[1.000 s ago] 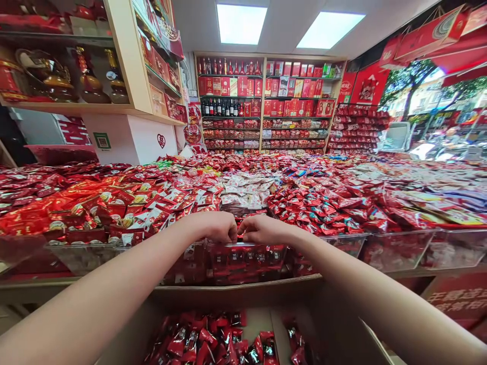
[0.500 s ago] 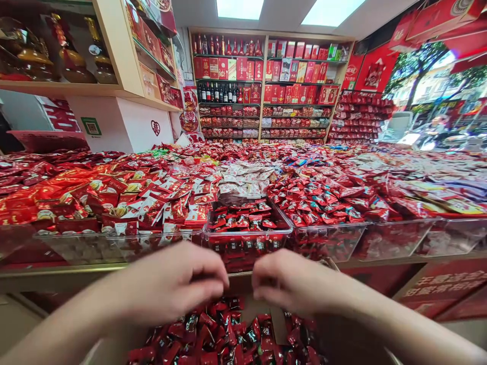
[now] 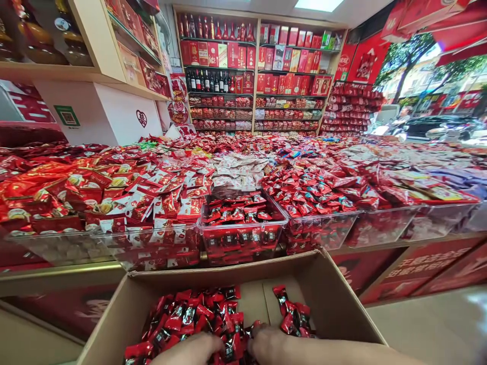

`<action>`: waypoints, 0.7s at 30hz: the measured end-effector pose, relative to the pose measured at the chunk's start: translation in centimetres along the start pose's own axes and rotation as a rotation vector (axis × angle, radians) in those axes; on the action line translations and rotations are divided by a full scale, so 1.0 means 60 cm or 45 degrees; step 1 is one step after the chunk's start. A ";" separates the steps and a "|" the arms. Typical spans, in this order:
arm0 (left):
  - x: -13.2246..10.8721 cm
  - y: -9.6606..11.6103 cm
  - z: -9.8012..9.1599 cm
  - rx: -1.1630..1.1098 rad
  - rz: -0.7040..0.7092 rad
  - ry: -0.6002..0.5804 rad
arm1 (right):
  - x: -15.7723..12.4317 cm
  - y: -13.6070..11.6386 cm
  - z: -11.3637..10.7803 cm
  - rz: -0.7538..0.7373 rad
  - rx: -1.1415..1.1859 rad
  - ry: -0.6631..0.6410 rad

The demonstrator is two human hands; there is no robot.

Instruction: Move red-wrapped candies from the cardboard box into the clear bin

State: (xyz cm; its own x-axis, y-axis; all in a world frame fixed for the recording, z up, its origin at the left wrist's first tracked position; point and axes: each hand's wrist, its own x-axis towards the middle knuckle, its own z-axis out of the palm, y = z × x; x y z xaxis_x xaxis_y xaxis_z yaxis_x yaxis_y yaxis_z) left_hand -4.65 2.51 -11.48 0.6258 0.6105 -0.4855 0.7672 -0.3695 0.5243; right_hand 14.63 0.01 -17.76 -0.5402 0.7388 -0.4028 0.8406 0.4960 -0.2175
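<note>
— Reaching into the cardboard box (image 3: 335, 299), both of them. Left hand (image 3: 190, 351) down among the red-and-black wrapped candies (image 3: 198, 319), knuckles up, fingers curled under and hidden. Open or closed on anything, impossible to tell.

— Right hand (image 3: 272, 344)?

— Lay just beside the left, at the bottom edge of the view, fingers buried in the same heap. Grip likewise hidden. Touched the wrappers, certainly.

— And the candies?

— Piled mostly in the left part of the box, with a smaller clump (image 3: 292, 317) toward the right and bare cardboard between.

— Beyond the box?

— Stood against the counter, right below a clear plastic bin (image 3: 243, 225) filled with the same kind of wrappers. Flanked by more clear bins (image 3: 152, 243) heaped with red packets. Farther back, wall shelves (image 3: 254, 76) of red boxes and bottles.
</note>
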 end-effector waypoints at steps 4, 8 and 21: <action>0.009 0.000 -0.012 -0.200 0.029 0.118 | -0.008 0.004 -0.066 0.032 -0.008 0.044; 0.022 0.021 0.001 -0.809 0.234 0.013 | -0.018 0.003 -0.117 0.071 0.459 0.352; -0.022 0.095 -0.053 -1.407 0.258 0.471 | -0.082 -0.001 -0.203 -0.090 1.783 0.495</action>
State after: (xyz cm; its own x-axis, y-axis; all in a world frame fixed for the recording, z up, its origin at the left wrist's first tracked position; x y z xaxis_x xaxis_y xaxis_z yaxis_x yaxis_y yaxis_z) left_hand -1.51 1.82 -5.64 0.5040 0.8433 -0.1868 0.0067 0.2124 0.9772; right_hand 16.78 1.92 -4.94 -0.3662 0.9195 -0.1431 0.0381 -0.1389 -0.9896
